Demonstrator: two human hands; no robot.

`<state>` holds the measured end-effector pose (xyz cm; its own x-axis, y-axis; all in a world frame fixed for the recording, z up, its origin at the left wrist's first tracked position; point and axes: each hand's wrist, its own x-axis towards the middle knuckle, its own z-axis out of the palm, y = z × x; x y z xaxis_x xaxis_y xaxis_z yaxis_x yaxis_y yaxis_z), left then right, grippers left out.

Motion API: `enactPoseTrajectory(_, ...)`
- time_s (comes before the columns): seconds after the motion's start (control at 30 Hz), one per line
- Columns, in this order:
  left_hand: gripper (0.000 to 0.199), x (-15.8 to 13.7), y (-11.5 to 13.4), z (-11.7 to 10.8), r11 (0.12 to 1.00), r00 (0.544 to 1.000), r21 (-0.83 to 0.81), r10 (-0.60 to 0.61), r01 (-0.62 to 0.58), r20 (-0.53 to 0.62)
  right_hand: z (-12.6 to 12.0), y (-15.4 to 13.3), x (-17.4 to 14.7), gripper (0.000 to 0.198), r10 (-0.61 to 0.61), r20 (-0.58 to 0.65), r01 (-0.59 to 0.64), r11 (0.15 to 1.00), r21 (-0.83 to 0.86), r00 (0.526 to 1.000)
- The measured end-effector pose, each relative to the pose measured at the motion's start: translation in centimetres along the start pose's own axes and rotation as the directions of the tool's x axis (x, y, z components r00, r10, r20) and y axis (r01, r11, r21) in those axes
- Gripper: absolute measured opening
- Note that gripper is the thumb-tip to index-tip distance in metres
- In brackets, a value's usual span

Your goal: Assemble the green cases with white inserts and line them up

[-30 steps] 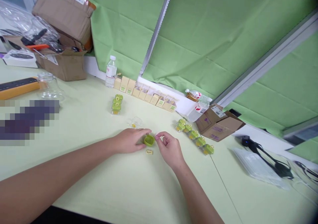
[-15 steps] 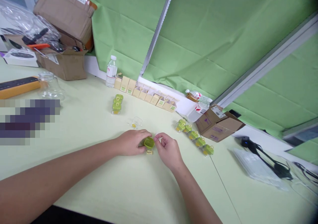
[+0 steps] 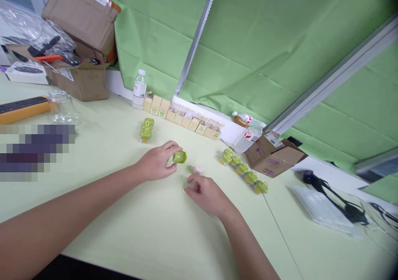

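Held by its side in my left hand (image 3: pixel 158 162) is a small green lid (image 3: pixel 180 157), its hollow facing up. Part of a clear piece shows between that hand and the lid; most of it is hidden. My right hand (image 3: pixel 207 193) is low over the table, with thumb and forefinger apart. At its thumb tip, a bit of a small yellow piece (image 3: pixel 184 189) peeks out, mostly covered by the hand. Just beyond the right fingers sits a small pale pink object (image 3: pixel 197 170), blurred.
Several green-lidded clear boxes (image 3: pixel 241 169) line up at right, with more green-lidded boxes (image 3: pixel 146 133) back left. Small cartons (image 3: pixel 180 116) stand along the wall beside a water bottle (image 3: pixel 139 90). A cardboard box (image 3: pixel 270 155) and headset (image 3: pixel 338 201) are at right.
My left hand has moved up and away with the green lid, over where the clear piece lay. My right hand has dropped to the yellow piece. The pale pink object now shows beyond it.
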<state>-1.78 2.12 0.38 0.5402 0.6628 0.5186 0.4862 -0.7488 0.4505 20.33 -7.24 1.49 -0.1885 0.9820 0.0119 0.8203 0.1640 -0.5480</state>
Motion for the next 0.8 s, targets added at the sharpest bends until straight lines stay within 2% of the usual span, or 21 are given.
enactPoseTrajectory(0.13, 0.043, 0.0, -0.2, 0.0, 1.0, 1.0, -0.027, 0.001, -0.001, -0.014, -0.1, -0.2, -0.2, 0.015, -0.072, 0.028, 0.071, 0.997, 0.017, 0.997)
enactPoseTrajectory(0.27, 0.044, 0.0, -0.2, 0.0, 0.999, 1.0, -0.037, 0.005, -0.005, -0.011, -0.2, -0.8, -0.1, 0.014, -0.04, -0.01, 0.04, 0.999, 0.019, 0.999)
enactPoseTrajectory(0.4, 0.044, 0.0, -0.1, -0.1, 0.999, 1.0, -0.049, 0.016, -0.016, -0.003, -0.3, -0.9, 0.2, 0.011, -0.006, -0.174, 0.031, 0.99, 0.14, 0.985)
enactPoseTrajectory(0.57, 0.046, 0.0, -0.1, -0.1, 0.992, 0.997, -0.108, 0.069, -0.066, 0.027, -0.2, -0.7, 0.4, 0.015, 0.017, -0.415, 0.098, 0.962, 0.256, 0.91)
enactPoseTrajectory(0.67, 0.048, -0.1, 0.1, 0.0, 0.987, 0.994, -0.131, 0.1, -0.093, 0.054, 0.0, -0.9, 0.3, 0.016, 0.006, -0.472, 0.13, 0.958, 0.256, 0.881)
enactPoseTrajectory(0.8, 0.047, -0.2, 0.7, 0.2, 0.982, 0.988, -0.153, 0.129, -0.115, 0.089, 0.5, -1.4, 0.1, 0.014, -0.066, -0.491, 0.173, 0.969, 0.177, 0.869)
